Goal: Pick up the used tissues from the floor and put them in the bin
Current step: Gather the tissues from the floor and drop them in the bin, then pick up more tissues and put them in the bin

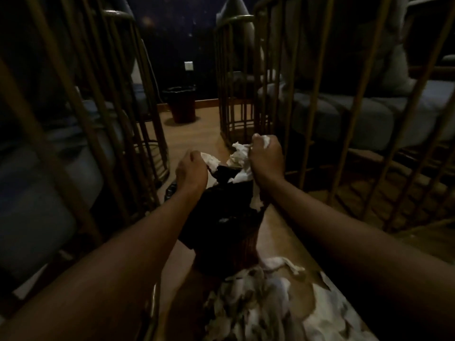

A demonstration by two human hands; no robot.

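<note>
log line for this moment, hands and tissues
left hand: shut on tissue | right hand: shut on tissues | both above black-lined bin | more tissues on floor

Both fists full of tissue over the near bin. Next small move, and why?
Probably open both hands and drop the wads into the near bin. The right hand and left hand are both closed on tissues right above its black liner, and more tissue waits on the floor nearer the camera, so the hands need freeing.
</note>
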